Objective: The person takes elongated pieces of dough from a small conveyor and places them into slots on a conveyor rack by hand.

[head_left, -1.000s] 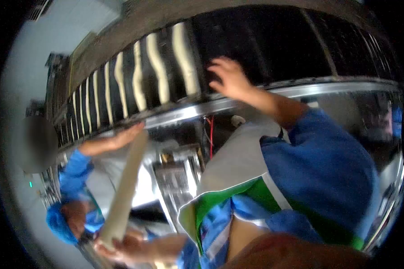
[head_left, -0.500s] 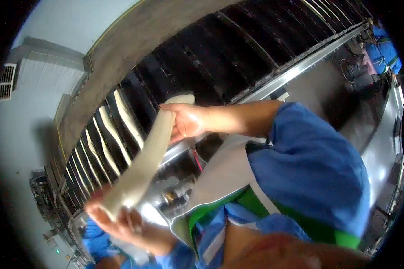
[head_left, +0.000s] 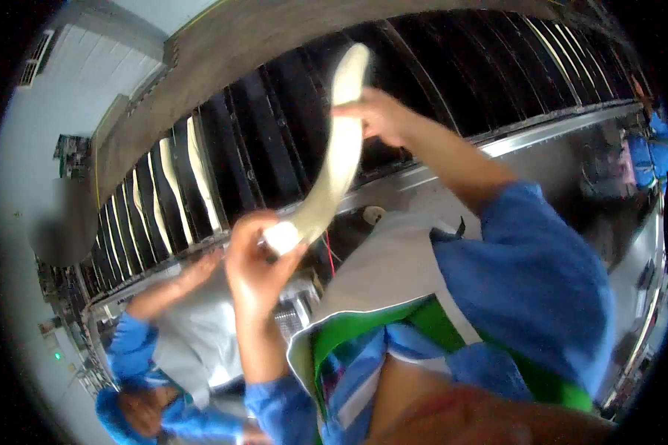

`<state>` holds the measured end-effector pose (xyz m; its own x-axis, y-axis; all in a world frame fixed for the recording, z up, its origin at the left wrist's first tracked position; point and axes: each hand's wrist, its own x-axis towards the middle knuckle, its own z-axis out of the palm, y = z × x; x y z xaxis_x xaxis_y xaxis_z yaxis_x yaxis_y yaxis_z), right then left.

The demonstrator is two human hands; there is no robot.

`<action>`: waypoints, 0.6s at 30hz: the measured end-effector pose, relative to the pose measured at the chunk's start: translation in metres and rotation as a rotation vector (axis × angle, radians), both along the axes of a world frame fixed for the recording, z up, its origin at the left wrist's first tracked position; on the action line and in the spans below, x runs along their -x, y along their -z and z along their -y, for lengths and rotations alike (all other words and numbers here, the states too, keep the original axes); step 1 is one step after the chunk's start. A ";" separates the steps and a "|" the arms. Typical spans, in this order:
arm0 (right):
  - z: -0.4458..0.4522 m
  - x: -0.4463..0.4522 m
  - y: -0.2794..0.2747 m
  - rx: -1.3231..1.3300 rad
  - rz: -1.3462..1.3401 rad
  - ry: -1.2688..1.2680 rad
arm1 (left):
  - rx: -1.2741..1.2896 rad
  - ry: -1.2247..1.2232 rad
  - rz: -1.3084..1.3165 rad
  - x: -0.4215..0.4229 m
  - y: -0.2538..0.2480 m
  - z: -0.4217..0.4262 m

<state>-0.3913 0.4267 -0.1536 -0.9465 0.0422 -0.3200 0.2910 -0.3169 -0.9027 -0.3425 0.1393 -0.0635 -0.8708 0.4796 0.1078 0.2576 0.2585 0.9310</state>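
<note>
A long, pale, dough-like strip (head_left: 332, 170) is stretched between my two hands, curving up and to the right. At its lower end, my left hand (head_left: 254, 256) is closed around it, with the blunt pale end showing between thumb and fingers. Higher up, my right hand (head_left: 378, 117) grips the strip from the right side, over the black slatted rack (head_left: 297, 126). The free upper tip of the strip sticks out past the right hand. Several similar pale strips (head_left: 169, 185) lie in the rack's slots to the left of my hands.
A co-worker in blue (head_left: 130, 345) stands at the lower left, one arm stretched toward the rack. A metal rail (head_left: 542, 133) runs along the rack's near edge. More pale strips (head_left: 560, 55) lie in the far right slots. Another person in blue (head_left: 649, 159) is at the right.
Both hands have moved up, carrying the strip farther over the rack; the right hand also went right. The strip is now steeper, and the co-worker's arm has come into view.
</note>
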 end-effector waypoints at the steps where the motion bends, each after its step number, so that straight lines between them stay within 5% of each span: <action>1: -0.008 0.003 -0.003 -0.110 0.019 0.003 | 0.009 -0.002 0.118 0.005 0.000 -0.005; 7: -0.128 0.017 -0.046 -0.560 -0.019 0.082 | 0.040 0.361 -0.113 0.033 0.039 -0.119; 9: -0.159 0.022 -0.062 -0.749 -0.057 -0.016 | -0.048 0.482 0.050 0.023 0.036 -0.149; 11: -0.184 0.045 -0.032 -0.757 0.060 -0.021 | 0.108 0.558 -0.132 0.028 0.066 -0.152; 13: -0.190 0.055 -0.003 -1.035 0.257 -0.093 | 0.139 0.459 -0.198 0.029 0.090 -0.124; 15: -0.197 0.048 0.065 -1.549 0.049 -0.199 | 0.241 0.320 -0.159 0.020 0.105 -0.079; 16: -0.179 0.036 0.062 -1.401 0.105 -0.283 | 0.278 0.210 -0.109 0.013 0.117 -0.052; 18: -0.150 0.019 0.079 -1.565 0.069 -0.311 | 0.215 -0.083 0.174 -0.008 0.157 0.021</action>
